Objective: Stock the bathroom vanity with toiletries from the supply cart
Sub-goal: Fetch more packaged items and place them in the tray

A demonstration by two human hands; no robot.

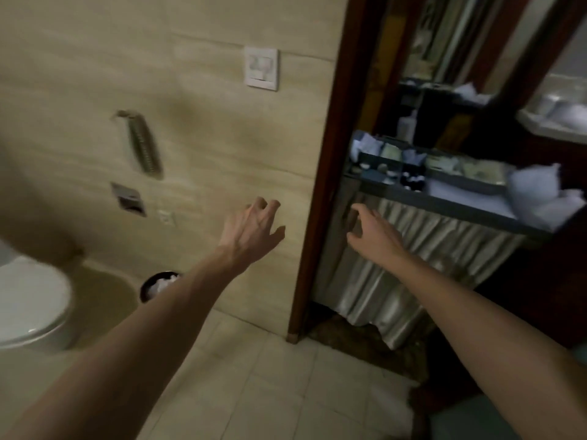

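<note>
The supply cart (444,208) stands just beyond the doorway at the right, its grey top tray divided into compartments of small toiletries (409,176) and packets, with a pleated pale curtain (397,268) hanging below. My right hand (371,231) reaches toward the cart's near corner, fingers spread, holding nothing. My left hand (254,228) is stretched out in front of the beige tiled wall, fingers apart and empty. A white bottle (408,123) stands at the back of the cart. The vanity is out of view.
A dark wooden door frame (320,185) separates the bathroom from the cart. A white toilet (28,300) sits at the left, a small black waste bin (158,285) by the wall. A wall switch (261,68) and shower hose (143,144) are mounted on the tiles.
</note>
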